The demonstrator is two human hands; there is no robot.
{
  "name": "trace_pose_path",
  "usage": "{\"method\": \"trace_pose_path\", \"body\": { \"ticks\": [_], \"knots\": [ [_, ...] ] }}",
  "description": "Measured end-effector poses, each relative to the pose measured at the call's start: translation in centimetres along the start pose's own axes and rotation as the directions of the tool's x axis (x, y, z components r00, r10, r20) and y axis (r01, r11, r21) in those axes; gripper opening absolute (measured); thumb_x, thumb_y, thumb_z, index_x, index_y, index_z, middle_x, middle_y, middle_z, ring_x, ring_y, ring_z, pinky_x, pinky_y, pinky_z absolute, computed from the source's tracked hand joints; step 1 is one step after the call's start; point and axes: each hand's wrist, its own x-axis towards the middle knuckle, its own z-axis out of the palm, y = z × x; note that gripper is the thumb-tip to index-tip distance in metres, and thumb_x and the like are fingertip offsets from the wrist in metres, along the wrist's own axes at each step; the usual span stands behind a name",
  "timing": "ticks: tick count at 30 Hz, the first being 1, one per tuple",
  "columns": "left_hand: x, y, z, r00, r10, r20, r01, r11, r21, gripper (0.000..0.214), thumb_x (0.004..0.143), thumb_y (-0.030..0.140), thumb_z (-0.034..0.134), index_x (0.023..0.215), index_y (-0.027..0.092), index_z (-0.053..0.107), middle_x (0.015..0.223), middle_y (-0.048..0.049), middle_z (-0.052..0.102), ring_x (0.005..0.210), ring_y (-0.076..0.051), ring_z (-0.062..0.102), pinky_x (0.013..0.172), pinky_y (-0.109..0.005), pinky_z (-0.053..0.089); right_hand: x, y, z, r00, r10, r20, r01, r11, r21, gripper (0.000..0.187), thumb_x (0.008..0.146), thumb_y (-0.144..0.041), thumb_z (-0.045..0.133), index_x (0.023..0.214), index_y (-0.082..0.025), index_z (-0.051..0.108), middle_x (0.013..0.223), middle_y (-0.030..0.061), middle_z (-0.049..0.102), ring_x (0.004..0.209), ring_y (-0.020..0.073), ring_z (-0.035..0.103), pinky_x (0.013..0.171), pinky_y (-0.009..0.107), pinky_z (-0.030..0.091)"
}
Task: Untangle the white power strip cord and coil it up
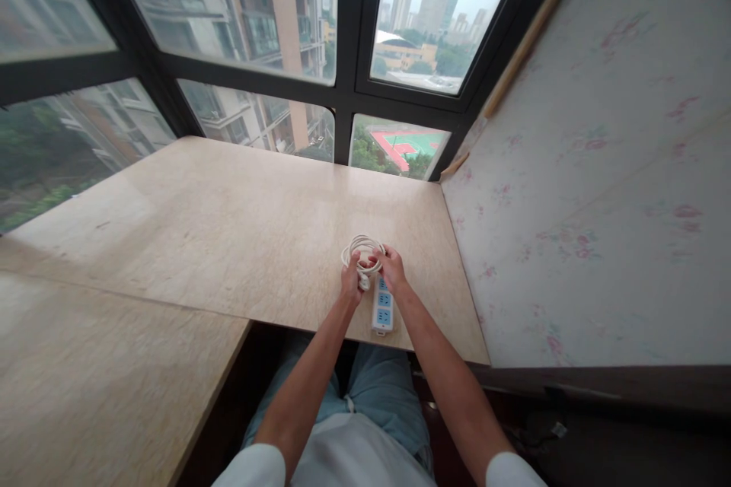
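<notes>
A coiled white power cord is held between both my hands above the stone ledge. My left hand grips the left side of the loops, thumb on top. A white plug hangs just beside that thumb. My right hand is closed round the right side of the coil. Below the coil, a white power strip with blue socket faces lies lengthwise near the ledge's front edge, its far end partly covered by the coil and my right hand.
The beige stone ledge runs left and forward to dark-framed windows. A flowered wall bounds it on the right. The ledge's front edge is right before my legs, with a corner cut-out at left.
</notes>
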Motion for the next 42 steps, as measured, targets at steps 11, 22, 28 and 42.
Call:
{"method": "trace_pose_path", "body": {
  "ticks": [11,22,28,42],
  "knots": [
    [-0.8,1.3,-1.9,0.981,-0.141,0.136,0.166,0.966,-0.196,0.032,0.09,0.037,0.045,0.08,0.011,0.06,0.071,-0.0072,0.065,0.058,-0.013,0.06,0.049,-0.022,0.045,0.8,0.9,-0.9,0.993,0.116,-0.008,-0.116,0.993,-0.025,0.023,0.07,-0.034,0.067,0.081,-0.017,0.057,0.083,0.005,0.067,0.064,0.0174,0.066,0.058,0.032,0.056],
    [-0.9,1.5,-2.7,0.98,-0.198,0.008,0.196,0.965,-0.174,0.015,0.086,0.021,0.054,0.079,0.01,0.062,0.073,-0.0078,0.067,0.06,-0.012,0.063,0.054,-0.021,0.05,1.1,0.3,-1.5,0.999,-0.052,-0.005,0.048,0.953,-0.3,0.03,0.069,-0.045,0.065,0.068,-0.016,0.057,0.057,-0.0034,0.054,0.05,0.0111,0.05,0.046,0.021,0.04],
    [-0.9,1.0,-2.6,0.983,-0.158,-0.09,0.143,0.977,-0.155,0.016,0.089,0.021,0.05,0.081,0.011,0.059,0.068,-0.0049,0.065,0.058,-0.012,0.063,0.055,-0.023,0.05,1.0,0.4,-1.0,0.992,-0.117,0.05,0.128,0.905,-0.406,0.032,0.072,-0.048,0.059,0.071,-0.016,0.06,0.06,-0.0037,0.053,0.056,0.011,0.047,0.053,0.022,0.037],
    [-1.0,-1.2,-0.7,0.965,0.117,-0.236,-0.118,0.993,0.008,0.028,0.084,0.018,0.058,0.109,0.022,0.047,0.072,0.0058,0.062,0.055,-0.008,0.058,0.05,-0.018,0.037,-1.0,1.5,0.3,0.99,-0.113,0.08,0.136,0.91,-0.392,0.069,0.055,-0.03,0.079,0.115,-0.019,0.046,0.112,0.0066,0.062,0.102,0.0197,0.06,0.09,0.033,0.047]
  ]
}}
